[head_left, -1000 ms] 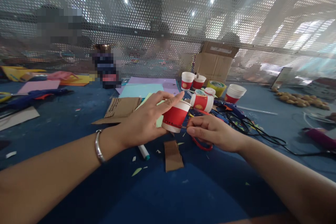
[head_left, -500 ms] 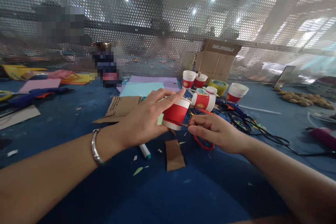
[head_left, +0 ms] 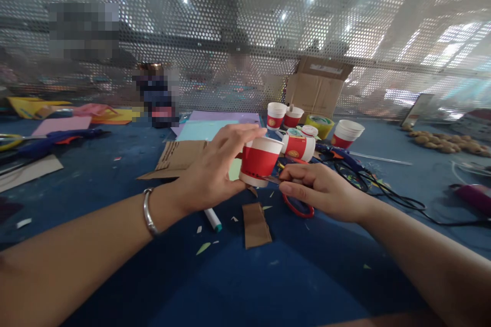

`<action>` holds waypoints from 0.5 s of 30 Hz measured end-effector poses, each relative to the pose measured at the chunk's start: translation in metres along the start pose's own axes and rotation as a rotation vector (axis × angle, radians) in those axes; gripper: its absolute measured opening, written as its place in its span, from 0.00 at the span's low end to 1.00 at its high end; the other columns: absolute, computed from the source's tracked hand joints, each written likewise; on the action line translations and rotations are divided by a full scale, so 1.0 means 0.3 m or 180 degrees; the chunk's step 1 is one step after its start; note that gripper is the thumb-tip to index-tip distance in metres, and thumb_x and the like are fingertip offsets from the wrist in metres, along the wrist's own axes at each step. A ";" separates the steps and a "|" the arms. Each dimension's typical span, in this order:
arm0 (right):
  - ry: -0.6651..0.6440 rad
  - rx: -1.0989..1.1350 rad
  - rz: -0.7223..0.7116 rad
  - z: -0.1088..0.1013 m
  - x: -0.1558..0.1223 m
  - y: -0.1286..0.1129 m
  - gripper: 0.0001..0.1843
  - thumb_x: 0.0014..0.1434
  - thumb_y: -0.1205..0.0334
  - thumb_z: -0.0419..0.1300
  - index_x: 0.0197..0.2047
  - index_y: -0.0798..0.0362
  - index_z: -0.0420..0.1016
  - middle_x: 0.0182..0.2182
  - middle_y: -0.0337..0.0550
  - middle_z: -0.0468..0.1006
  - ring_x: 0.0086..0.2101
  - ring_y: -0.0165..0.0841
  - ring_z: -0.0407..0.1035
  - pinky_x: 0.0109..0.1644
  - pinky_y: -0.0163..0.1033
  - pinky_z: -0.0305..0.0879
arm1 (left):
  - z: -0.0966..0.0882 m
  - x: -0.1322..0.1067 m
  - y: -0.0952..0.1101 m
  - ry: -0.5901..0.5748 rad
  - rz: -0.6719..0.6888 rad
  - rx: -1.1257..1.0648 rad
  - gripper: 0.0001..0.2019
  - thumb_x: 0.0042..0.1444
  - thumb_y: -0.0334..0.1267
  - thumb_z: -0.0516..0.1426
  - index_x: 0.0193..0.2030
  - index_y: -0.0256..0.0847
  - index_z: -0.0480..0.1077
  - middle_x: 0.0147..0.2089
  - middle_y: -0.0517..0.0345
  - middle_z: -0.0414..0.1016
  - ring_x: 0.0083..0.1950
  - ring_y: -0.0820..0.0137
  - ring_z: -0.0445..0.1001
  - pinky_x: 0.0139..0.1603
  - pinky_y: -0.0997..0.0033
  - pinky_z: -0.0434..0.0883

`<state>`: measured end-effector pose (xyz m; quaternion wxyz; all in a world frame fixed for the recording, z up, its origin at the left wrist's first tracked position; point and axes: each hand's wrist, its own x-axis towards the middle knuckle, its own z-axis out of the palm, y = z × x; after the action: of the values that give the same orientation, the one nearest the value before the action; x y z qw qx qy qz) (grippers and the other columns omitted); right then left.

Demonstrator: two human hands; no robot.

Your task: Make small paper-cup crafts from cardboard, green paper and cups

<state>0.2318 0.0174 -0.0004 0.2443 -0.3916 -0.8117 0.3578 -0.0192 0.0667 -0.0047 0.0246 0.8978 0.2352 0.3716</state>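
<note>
My left hand (head_left: 215, 168), with a silver bangle at its wrist, is closed on a red and white paper cup (head_left: 261, 159). Its thumb reaches to the cup's base and its fingers are by the upper rim. The cup is slightly tilted above the table, a row of small dark marks low on its side. In my right hand (head_left: 318, 189), a thin metal blade (head_left: 273, 180) is pinched between thumb and fingers, its tip against the cup near those marks. The blade's handle is hidden by the hand. Under this hand lies a red-handled tool, its loop (head_left: 297, 210) showing.
A brown cardboard strip (head_left: 256, 226), a white marker (head_left: 212, 218) and paper scraps lie in front. Behind are a tipped cup (head_left: 299, 148), stacked cups (head_left: 347, 134), yellow tape (head_left: 320, 125) and corrugated cardboard (head_left: 182, 156). A blue glue gun (head_left: 341, 156) trails a black cable on the right.
The held cup has risen slightly and shifted right, showing more of its rim. My left fingers have drawn back from over the top. My right hand has shifted slightly right, exposing more blade.
</note>
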 end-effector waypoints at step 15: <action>-0.0069 -0.0039 -0.0029 0.039 0.000 -0.011 0.19 0.68 0.44 0.56 0.39 0.53 0.72 0.29 0.40 0.72 0.28 0.31 0.63 0.30 0.35 0.58 | 0.010 -0.001 0.030 -0.0080 0.0441 0.0124 0.33 0.60 0.35 0.63 0.69 0.50 0.56 0.62 0.47 0.68 0.64 0.55 0.65 0.65 0.49 0.64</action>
<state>0.2223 0.0113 -0.0050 0.2347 -0.3855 -0.8183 0.3560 -0.0136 0.0590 -0.0051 -0.0156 0.9168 0.1793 0.3565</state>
